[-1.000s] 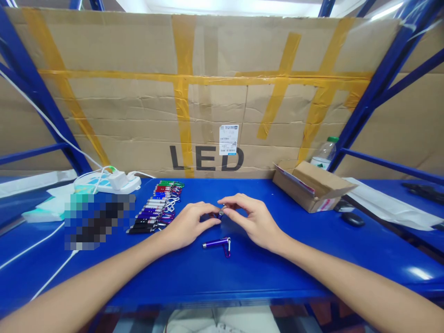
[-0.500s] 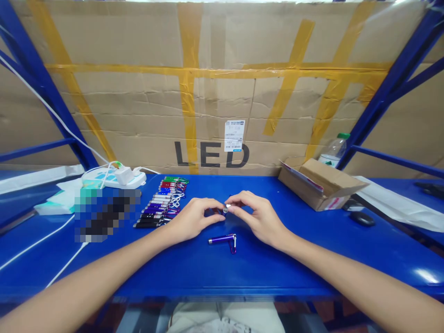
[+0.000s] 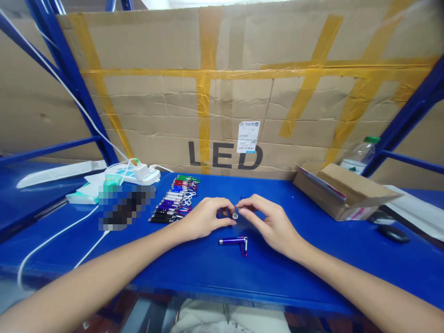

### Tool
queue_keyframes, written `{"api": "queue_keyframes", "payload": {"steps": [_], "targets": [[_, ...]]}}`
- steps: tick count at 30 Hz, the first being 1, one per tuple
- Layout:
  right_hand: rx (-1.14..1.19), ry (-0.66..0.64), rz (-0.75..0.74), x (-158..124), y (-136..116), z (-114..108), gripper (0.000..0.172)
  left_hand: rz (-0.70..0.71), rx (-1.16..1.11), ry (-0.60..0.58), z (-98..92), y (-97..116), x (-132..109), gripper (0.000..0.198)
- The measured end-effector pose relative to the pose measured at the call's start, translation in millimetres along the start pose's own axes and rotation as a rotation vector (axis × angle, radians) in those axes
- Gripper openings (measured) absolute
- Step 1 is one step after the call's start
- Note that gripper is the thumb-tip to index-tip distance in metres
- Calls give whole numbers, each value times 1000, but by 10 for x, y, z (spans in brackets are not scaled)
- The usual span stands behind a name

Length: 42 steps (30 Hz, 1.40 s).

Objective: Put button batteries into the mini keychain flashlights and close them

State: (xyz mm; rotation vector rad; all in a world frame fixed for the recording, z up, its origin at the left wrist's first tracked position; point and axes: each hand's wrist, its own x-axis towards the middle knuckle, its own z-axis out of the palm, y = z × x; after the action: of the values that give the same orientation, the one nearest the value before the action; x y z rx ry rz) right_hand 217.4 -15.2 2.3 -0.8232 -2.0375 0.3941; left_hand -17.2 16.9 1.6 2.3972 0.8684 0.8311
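My left hand (image 3: pixel 215 216) is closed round a small flashlight (image 3: pixel 235 216); only its round silver end shows between the fingertips, and my fingers hide the rest. Just right of that end, my right hand (image 3: pixel 268 219) has thumb and forefinger pinched together, apart from the flashlight. Whatever those fingertips hold is too small to name. On the blue table below both hands lies a purple keychain flashlight (image 3: pixel 231 241) with a purple carabiner (image 3: pixel 243 249) at its right end. Left of my hands, several keychain flashlights (image 3: pixel 169 203) in green, red, blue, silver, purple and black form a column.
At the right stand an open cardboard box (image 3: pixel 347 189), a black computer mouse (image 3: pixel 393 233) and a clear bottle (image 3: pixel 362 152). A white power strip (image 3: pixel 152 175) with cables and a blurred dark object (image 3: pixel 126 210) lie left. A large cardboard sheet (image 3: pixel 156 106) closes off the back.
My right fingertips have drawn slightly away from the flashlight's end, which now faces me more openly. The whole view has shifted, so table items appear farther right.
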Motion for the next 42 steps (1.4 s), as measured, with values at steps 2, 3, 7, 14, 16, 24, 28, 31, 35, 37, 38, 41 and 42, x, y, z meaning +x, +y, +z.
{"api": "queue_keyframes", "payload": {"steps": [2, 3, 7, 14, 16, 24, 28, 31, 35, 37, 38, 41, 42], "targets": [[1, 1, -1, 5, 7, 0, 19, 13, 15, 1, -2, -9, -5, 15], [2, 3, -1, 8, 10, -2, 19, 19, 16, 3, -2, -14, -7, 15], [6, -19, -21, 13, 16, -4, 17, 4, -16, -11, 4, -23, -11, 16], [4, -55, -37, 2, 15, 14, 20, -22, -43, -16, 27, -2, -16, 15], [10, -63, -34, 3, 17, 13, 18, -20, -43, -17, 29, -1, -14, 15], [14, -87, -29, 6, 35, 13, 14, -73, -116, -30, 18, -13, -2, 14], [21, -81, -19, 8, 47, 17, 11, -101, -152, -28, 19, -11, -3, 17], [21, -80, -18, 12, 51, 19, 11, -108, -171, -29, 24, -14, -7, 18], [8, -90, -23, 10, 49, 22, 12, -138, -207, -40, 34, -29, -14, 21], [5, -91, -19, 5, 52, 21, 12, -145, -215, -41, 39, -37, -17, 22], [2, -92, -18, 3, 55, 20, 12, -145, -215, -41, 40, -40, -18, 21], [-8, -99, -30, -1, 61, 13, 13, -140, -207, -34, 37, -47, -18, 19], [-10, -106, -34, -1, 61, 11, 13, -138, -203, -33, 34, -48, -17, 18]]}}
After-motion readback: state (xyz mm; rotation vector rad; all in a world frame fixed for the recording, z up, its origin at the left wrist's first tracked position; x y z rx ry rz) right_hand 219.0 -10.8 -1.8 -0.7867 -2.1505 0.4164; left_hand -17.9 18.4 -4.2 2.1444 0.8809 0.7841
